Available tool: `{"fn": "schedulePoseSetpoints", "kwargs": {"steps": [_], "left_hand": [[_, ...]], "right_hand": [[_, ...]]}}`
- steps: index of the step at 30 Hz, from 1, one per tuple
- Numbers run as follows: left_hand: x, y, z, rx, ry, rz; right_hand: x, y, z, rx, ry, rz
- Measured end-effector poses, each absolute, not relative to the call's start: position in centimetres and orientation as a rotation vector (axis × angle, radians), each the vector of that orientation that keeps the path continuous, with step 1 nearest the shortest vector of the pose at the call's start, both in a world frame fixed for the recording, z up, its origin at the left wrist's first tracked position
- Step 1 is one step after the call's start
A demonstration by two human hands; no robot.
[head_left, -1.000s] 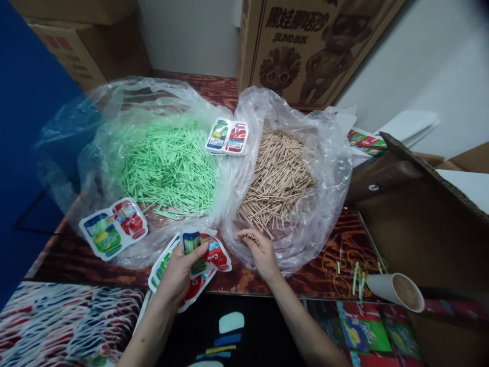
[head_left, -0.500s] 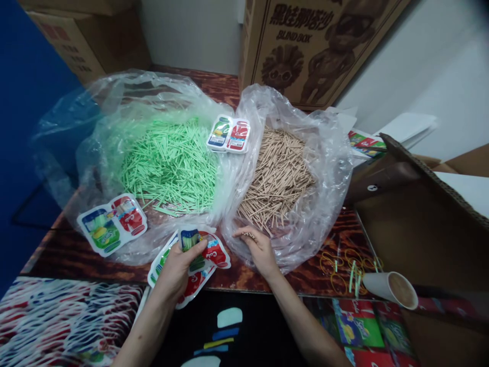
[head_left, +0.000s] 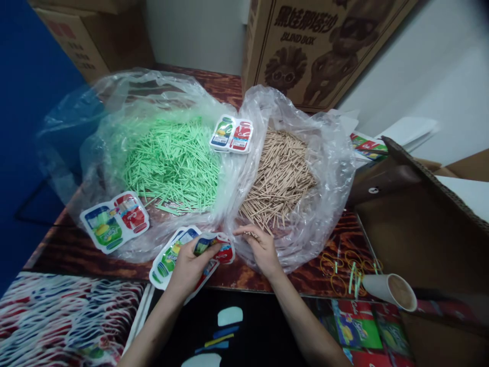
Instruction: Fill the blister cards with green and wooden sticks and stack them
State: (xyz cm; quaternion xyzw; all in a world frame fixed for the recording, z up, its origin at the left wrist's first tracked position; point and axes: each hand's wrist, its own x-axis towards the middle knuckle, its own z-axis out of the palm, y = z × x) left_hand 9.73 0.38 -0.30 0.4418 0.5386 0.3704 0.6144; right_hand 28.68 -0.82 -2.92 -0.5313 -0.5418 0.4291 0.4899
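Note:
My left hand [head_left: 189, 267] is closed on a printed blister pack [head_left: 214, 247] with green sticks in one pocket, held over a stack of like packs [head_left: 168, 257] at the table's front edge. My right hand [head_left: 260, 247] pinches a few tan sticks at the near lip of a clear bag of tan sticks [head_left: 280, 176]. Left of it lies a clear bag of green sticks [head_left: 171, 163].
Two more packs lie on the bags, one at the left [head_left: 114, 221] and one at the back [head_left: 232, 134]. Rubber bands [head_left: 338, 265] and a tipped paper cup [head_left: 389, 290] lie at the right. Cardboard boxes [head_left: 317, 46] stand behind, an open carton [head_left: 420, 204] at right.
My left hand has tilted the pack and carried it a little to the right, toward my right hand. My right hand stays at the bag's lip.

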Motion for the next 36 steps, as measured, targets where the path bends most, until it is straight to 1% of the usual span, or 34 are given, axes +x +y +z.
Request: {"fn": "schedulePoseSetpoints", "kwargs": {"steps": [5,11,13,17,19,22,25,30,36], "left_hand": [[10.6,0.4,-0.1,1.126,1.168,0.844],[11.1,0.2,-0.2,1.116,1.179,0.851],[11.2,0.1,-0.3,1.106,1.187,0.864],[11.4,0.2,-0.5,1.098,1.211,0.891],[11.5,0.2,-0.6,1.111,1.228,0.900],[11.6,0.2,-0.7,1.124,1.248,0.916],[11.6,0.1,-0.8,1.131,1.261,0.918],[11.6,0.1,-0.8,1.119,1.279,0.932],[12.1,-0.2,-0.8,1.181,1.300,1.000]], "right_hand": [[28.4,-0.9,-2.4,-1.268,-1.323,1.058],[28.6,-0.7,-1.4,-1.263,-1.255,1.102],[28.7,0.0,-0.5,-1.201,-1.050,1.191],[28.5,2.0,2.2,-0.831,-0.451,1.468],[28.1,2.7,3.5,-0.717,-0.326,1.578],[27.4,3.1,4.3,-0.684,-0.318,1.676],[26.9,3.1,4.0,-0.699,-0.342,1.688],[27.0,3.0,3.6,-0.734,-0.305,1.653],[26.5,1.8,4.5,-0.942,-0.542,1.537]]}}
